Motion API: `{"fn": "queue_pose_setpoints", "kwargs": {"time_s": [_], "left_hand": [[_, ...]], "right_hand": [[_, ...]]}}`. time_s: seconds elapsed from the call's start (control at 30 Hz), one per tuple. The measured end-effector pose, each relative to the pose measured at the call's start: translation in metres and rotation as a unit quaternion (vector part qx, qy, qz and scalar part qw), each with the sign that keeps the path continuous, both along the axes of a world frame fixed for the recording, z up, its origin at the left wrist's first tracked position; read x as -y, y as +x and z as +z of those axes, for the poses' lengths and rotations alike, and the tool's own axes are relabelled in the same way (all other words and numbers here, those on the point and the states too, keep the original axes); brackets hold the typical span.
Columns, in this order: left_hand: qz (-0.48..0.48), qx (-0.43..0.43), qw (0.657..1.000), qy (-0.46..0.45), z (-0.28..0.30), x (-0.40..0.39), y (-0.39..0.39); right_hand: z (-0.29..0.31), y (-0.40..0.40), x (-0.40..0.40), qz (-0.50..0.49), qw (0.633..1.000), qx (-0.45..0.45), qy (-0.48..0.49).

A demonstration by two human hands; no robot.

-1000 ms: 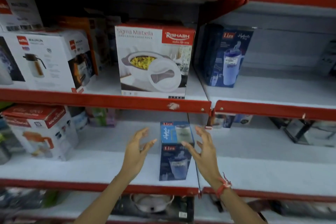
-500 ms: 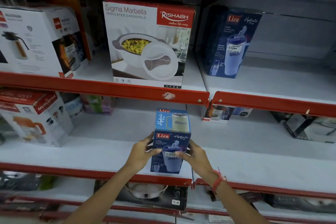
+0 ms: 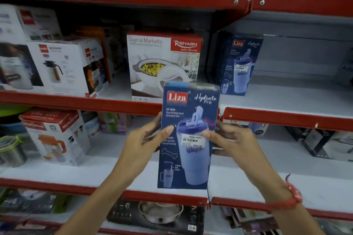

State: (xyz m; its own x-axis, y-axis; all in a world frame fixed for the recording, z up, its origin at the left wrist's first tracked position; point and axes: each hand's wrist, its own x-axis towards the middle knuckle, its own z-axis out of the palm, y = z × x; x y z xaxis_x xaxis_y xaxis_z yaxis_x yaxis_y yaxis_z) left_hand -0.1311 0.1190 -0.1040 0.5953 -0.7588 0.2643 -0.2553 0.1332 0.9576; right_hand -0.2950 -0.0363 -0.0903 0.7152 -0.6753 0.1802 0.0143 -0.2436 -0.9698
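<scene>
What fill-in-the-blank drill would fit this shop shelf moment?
The left hand and right hand hold one box whose colour is ____.
The red label on it reads ____.
A red band sits on the ____ wrist.
Missing words: blue; Liza; right.

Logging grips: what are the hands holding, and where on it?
A tall blue cardboard Liza box, upright, gripped at mid-height on its side edges by the left hand and right hand.
</scene>
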Motion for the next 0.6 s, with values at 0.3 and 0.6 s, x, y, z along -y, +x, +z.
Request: {"fn": "queue_pose_setpoints", "kwargs": {"time_s": [0.3, 0.6], "left_hand": [[-0.024, 0.012, 0.994, -0.105, 0.102, -0.007, -0.030], [-0.037, 0.046, 0.991, -0.118, 0.116, 0.008, -0.038]], "right_hand": [[0.096, -0.032, -0.013, -0.027, 0.991, 0.105, -0.081], [0.110, -0.044, 0.001, -0.039, 0.986, 0.115, -0.110]]}}
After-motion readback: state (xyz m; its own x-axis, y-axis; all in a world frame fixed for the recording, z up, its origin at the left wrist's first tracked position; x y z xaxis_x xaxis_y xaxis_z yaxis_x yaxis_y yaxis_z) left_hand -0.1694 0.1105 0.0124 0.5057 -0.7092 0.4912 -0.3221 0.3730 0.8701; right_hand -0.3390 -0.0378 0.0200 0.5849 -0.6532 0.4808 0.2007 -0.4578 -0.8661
